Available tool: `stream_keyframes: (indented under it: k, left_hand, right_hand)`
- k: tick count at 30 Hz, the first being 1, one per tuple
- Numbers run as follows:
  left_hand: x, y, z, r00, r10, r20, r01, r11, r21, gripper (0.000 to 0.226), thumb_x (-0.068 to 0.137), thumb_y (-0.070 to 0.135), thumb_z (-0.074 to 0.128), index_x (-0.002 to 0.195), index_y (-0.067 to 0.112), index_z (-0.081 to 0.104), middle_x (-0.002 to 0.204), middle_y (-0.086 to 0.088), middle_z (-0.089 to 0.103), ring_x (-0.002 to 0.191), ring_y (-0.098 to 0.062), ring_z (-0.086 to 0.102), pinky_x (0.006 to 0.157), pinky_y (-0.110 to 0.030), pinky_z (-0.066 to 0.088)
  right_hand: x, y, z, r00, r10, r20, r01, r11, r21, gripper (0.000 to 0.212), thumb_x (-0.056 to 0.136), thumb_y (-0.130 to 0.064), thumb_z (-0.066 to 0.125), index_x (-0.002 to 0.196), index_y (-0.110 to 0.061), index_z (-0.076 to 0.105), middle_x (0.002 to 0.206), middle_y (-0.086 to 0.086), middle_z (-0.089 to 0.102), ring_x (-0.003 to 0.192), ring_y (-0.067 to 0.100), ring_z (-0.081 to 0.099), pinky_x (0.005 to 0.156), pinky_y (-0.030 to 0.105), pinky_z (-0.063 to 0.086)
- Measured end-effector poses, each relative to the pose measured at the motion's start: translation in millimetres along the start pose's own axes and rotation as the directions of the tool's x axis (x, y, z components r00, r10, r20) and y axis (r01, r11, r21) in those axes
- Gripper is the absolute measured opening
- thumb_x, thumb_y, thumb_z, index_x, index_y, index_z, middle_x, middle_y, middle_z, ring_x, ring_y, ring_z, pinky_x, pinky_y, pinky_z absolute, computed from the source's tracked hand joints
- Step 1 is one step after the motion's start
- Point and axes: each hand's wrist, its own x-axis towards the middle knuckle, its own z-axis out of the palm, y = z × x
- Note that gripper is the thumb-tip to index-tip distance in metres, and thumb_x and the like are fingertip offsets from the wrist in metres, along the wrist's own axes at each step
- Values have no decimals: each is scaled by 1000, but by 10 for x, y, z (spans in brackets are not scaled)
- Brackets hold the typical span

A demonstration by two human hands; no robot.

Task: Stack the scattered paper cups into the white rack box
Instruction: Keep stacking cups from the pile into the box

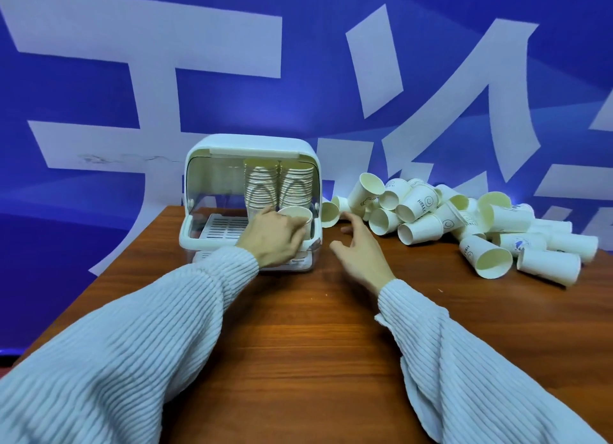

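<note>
The white rack box point(199, 165) stands open at the back of the wooden table, with two tall stacks of paper cups point(278, 185) inside on its right. My left hand point(272, 236) reaches into the box mouth and grips an upright paper cup point(297, 213) in front of the stacks. My right hand point(360, 251) hovers over the table just right of the box, fingers spread and holding nothing, pointing toward the pile of scattered paper cups point(464, 221).
The wooden table point(298, 344) stretches toward me with bare surface between my sleeves. Its left edge runs diagonally near the box. A blue wall with large white lettering point(149, 62) stands close behind the box and the cup pile.
</note>
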Motion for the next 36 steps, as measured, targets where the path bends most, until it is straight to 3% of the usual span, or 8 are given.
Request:
stream_keyframes:
  k: [6,9,14,23,26,29,32,36]
  left_hand:
    - [51,263,75,997,18,-73,-17,1000,12,64,91,64,31,134,27,60,132,-3,62,136,-24,46,120,-54,19]
    - [64,726,179,956,107,-273,-121,992,-33,56,92,54,42,134,22,60,128,-6,64,136,-27,46,120,-50,25]
    - [91,1686,475,960,157,-232,-221,933,-283,52,95,48,49,140,22,55,137,-3,58,139,-24,41,119,-47,27]
    - [-35,2092,811,957,235,-171,-285,874,-393,53,97,45,52,146,27,47,145,4,49,145,-16,32,122,-38,22]
    - [-16,2036,772,975,115,-191,-187,888,-421,67,90,44,61,151,27,39,150,0,42,144,-20,31,120,-44,27]
    - [33,1969,752,977,64,-204,-134,927,-351,90,81,52,69,156,30,26,155,-3,35,147,-24,27,120,-42,24]
    - [37,1925,759,991,63,-117,-96,947,-307,91,85,52,66,159,30,18,149,-1,43,132,-24,48,107,-39,38]
    - [17,1880,712,985,-160,-70,106,866,-488,79,91,54,59,157,30,23,147,1,43,122,-29,57,94,-41,48]
  right_hand:
    - [-144,342,-480,990,14,-140,-17,1000,-20,64,94,-22,62,154,-29,41,128,-7,56,80,10,57,86,31,50]
    - [-181,597,-825,947,78,-311,-81,997,5,52,95,-26,62,146,-26,51,131,-4,59,103,13,60,95,33,49]
    - [-359,1167,-1252,804,156,-573,-316,930,-190,27,92,-27,58,116,-27,69,131,4,56,123,26,52,101,43,47]
    - [-225,1536,-1340,847,295,-442,-440,856,-272,46,93,-43,59,136,-26,68,134,9,68,131,36,53,109,46,42]
    - [-335,1341,-1337,801,197,-566,-308,946,-107,30,89,-41,58,107,-26,76,108,4,75,109,31,62,97,44,49]
    - [-491,1071,-1184,903,71,-423,-20,992,124,12,92,-21,67,83,-20,74,83,-5,74,87,13,66,83,36,51]
    - [-568,874,-932,973,-37,-227,101,956,276,11,95,-10,69,86,-17,71,80,-6,73,80,7,66,78,26,50]
    - [-417,904,-789,924,-10,-381,109,965,238,7,96,-32,66,101,-27,66,99,-10,74,99,10,69,91,31,54]
